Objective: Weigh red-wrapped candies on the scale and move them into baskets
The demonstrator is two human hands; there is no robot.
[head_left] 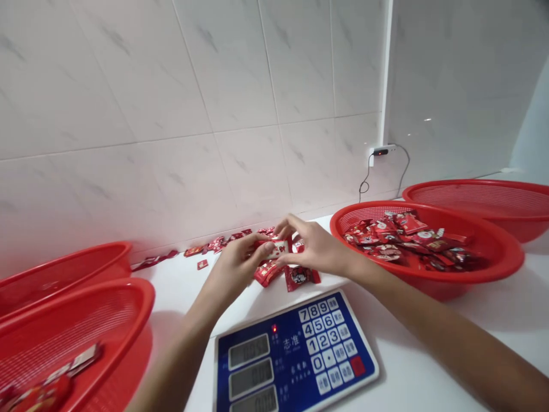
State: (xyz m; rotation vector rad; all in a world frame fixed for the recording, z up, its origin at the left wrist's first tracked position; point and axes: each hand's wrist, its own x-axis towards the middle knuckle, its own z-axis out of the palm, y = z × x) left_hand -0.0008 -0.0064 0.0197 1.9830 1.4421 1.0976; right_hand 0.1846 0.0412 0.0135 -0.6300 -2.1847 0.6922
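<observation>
Above the weighing scale, my left hand pinches a small white and red candy packet between thumb and fingers. My right hand closes on the other side of the same packet, its thumb below and its fingers above. Just under my hands, on the scale's white top, lie red wrapped candies, one with a dark printed patch. My fingers partly hide the candies behind them. The scale's blue panel faces me with a red light lit.
On the right a red basket holds many wrapped candies, with another red basket behind it. Two red baskets stand at left, the nearer with some packets. Loose packets line the tiled wall. A cable hangs from a socket.
</observation>
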